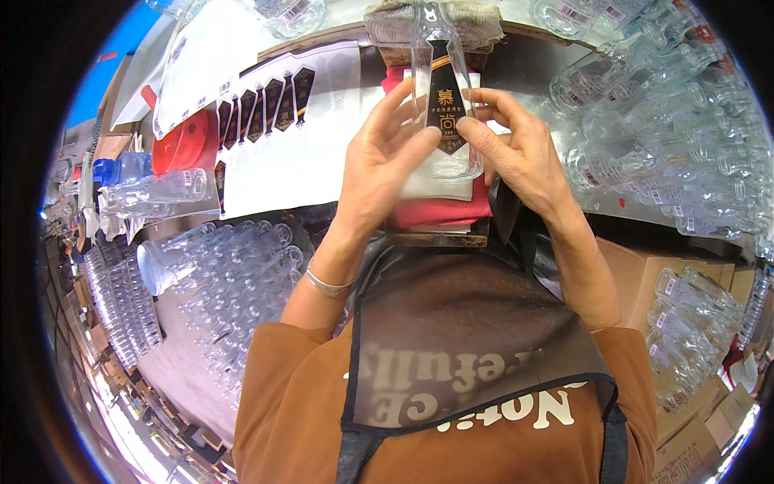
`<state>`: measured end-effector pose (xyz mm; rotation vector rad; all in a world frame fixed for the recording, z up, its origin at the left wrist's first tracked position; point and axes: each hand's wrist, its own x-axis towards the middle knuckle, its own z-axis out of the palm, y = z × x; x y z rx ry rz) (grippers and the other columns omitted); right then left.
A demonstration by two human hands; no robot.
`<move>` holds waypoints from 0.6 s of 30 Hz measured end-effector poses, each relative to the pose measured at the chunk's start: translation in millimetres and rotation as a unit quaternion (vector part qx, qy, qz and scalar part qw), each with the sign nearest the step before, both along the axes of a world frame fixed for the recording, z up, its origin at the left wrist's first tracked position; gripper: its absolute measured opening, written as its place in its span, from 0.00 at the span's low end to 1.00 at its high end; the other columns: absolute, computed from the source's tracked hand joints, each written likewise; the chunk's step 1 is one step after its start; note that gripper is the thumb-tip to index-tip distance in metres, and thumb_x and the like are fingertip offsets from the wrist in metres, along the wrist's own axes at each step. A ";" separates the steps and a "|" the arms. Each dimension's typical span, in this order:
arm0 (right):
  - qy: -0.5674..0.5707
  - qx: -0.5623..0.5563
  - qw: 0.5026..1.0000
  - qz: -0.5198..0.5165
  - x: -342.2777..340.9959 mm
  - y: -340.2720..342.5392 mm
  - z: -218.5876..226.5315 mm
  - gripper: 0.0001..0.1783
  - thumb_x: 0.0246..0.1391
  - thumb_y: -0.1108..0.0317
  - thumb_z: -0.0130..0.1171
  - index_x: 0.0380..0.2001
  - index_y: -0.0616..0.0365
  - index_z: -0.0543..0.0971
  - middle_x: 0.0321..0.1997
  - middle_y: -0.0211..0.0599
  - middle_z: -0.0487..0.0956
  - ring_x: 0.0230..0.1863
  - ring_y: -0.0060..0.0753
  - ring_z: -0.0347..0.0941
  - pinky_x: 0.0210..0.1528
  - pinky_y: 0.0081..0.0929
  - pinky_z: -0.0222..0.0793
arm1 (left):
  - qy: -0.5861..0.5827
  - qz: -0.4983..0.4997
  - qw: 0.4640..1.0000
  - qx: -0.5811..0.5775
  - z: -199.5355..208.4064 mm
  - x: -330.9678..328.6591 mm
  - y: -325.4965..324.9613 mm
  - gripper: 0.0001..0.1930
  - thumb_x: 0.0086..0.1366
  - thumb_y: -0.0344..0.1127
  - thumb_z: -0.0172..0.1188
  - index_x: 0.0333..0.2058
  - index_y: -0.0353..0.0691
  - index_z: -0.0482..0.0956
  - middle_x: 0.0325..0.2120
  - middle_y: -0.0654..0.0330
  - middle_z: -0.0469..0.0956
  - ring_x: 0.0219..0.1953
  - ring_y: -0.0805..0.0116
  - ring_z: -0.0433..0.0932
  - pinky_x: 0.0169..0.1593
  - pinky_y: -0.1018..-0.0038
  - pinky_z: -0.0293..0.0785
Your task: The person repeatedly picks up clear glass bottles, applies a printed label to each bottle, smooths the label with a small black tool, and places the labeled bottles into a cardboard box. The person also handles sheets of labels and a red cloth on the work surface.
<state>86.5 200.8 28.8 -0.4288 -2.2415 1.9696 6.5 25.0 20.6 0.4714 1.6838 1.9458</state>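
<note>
A clear glass bottle [461, 165] lies before me with its neck pointing away. Its black tie-shaped label [446, 103] carries gold and orange print. My left hand [385, 153] is curled along the bottle's left side, its thumb over the label's edge and slightly blurred. From the right, my right hand [522, 152] grips the glass, with the thumb on the label's lower right edge and the fingers at the side. Under the bottle is a red cloth [443, 213] with a white layer on top. A greyish folded cloth [477, 26] lies beneath the neck.
A white backing sheet [278, 165] with several black labels lies at the left, near a red round object [185, 143]. Many clear glass bottles crowd the table's right side [673, 137]. More stand at lower left [234, 282] and in a cardboard box [625, 274] at right.
</note>
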 end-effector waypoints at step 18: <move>-0.005 -0.027 1.000 0.013 -0.8 6.5 -2.4 0.27 0.60 0.59 0.63 0.54 0.68 0.74 0.39 0.43 0.83 0.35 0.27 0.81 0.37 0.24 0.74 | 0.003 -0.004 1.000 -0.025 -1.4 -3.6 -0.4 0.34 0.65 0.24 0.62 0.68 0.32 0.59 0.59 0.44 0.71 0.60 0.60 0.73 0.60 0.67 0.72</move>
